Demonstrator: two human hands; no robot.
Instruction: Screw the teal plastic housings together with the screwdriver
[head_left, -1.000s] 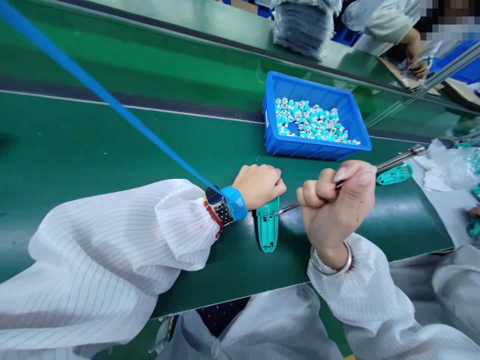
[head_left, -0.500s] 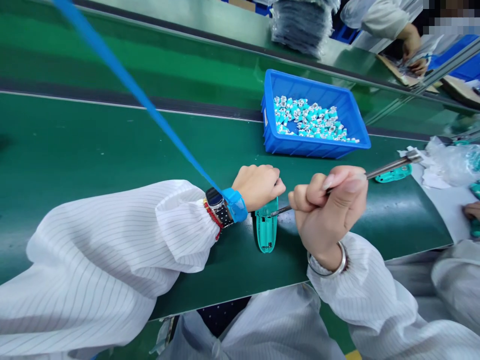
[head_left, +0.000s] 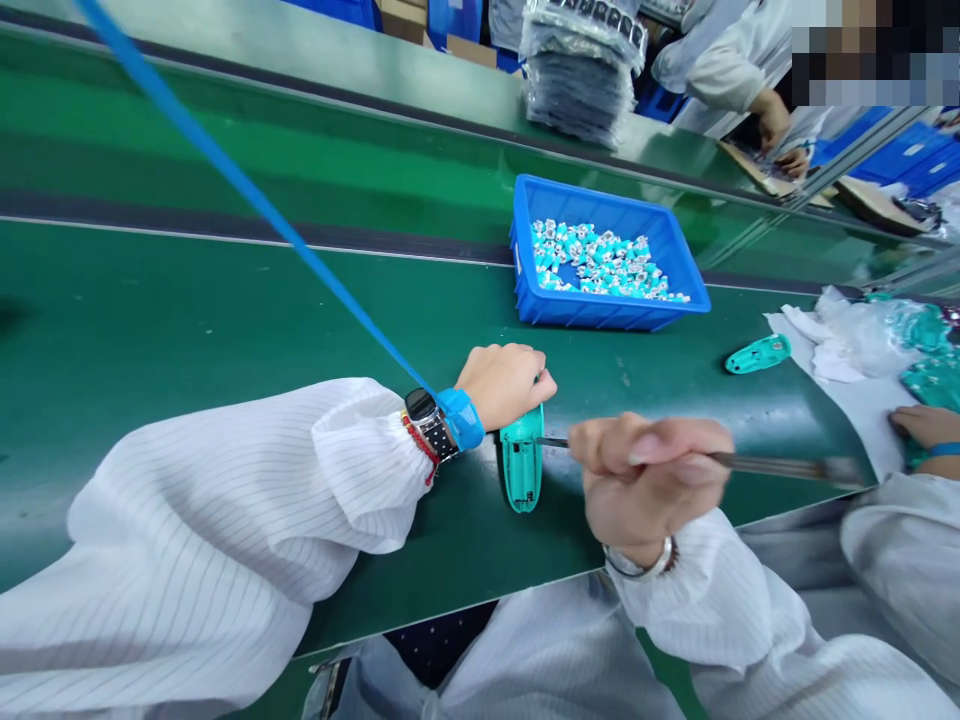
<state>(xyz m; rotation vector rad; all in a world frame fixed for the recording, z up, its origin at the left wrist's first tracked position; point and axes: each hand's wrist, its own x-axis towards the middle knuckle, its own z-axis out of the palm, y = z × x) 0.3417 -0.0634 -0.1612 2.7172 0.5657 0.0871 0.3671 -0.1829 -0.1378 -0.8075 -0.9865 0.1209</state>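
My left hand (head_left: 504, 383) is curled shut on the top end of a teal plastic casing (head_left: 523, 459) that lies on the green belt (head_left: 150, 330). A blue wrist strap (head_left: 460, 418) with a taut blue cord (head_left: 225, 175) and a watch sit on that wrist. My right hand (head_left: 642, 480) is a fist gripping metal tweezers (head_left: 772, 466). The tweezer tip touches the right side of the casing. The hand is a little motion-blurred.
A blue bin (head_left: 606, 265) of several small teal-and-silver parts stands behind my hands. A second teal casing (head_left: 757, 354) lies to the right near plastic bags (head_left: 870, 335). A neighbour's hand (head_left: 928, 428) rests at the right edge. Another person works across the line.
My right hand has dropped and tilted the tweezers from pointing up-right to nearly level, the tip staying at the casing. The left hand has kept its hold. The view has shifted slightly.
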